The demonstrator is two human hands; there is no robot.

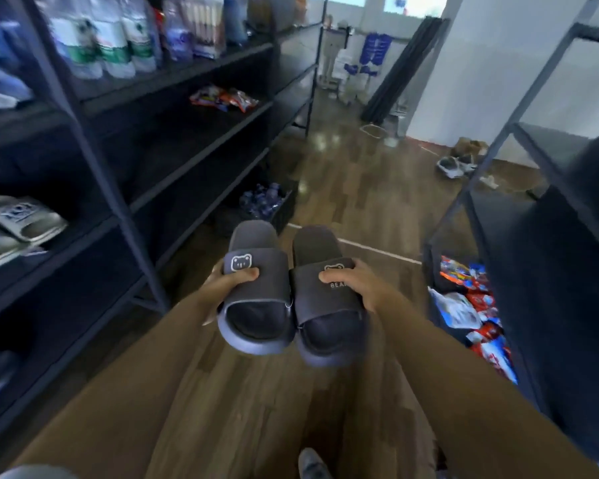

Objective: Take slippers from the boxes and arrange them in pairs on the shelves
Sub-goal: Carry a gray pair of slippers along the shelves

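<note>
Left shelving: pale slippers already laid there, much space unfilled. In transit over the aisle floor: dark bear-logo pair, left slipper gripped in my left hand, right slipper in my right hand; not yet shelved.

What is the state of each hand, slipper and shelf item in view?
left hand: grips the left slipper by its strap.
right hand: grips the right slipper by its strap.
left slipper: held in the air, sole down.
right slipper: held beside it, sole down.
grey slippers: lying on a left shelf, overlapping.
bottles: upright on an upper left shelf.
</note>
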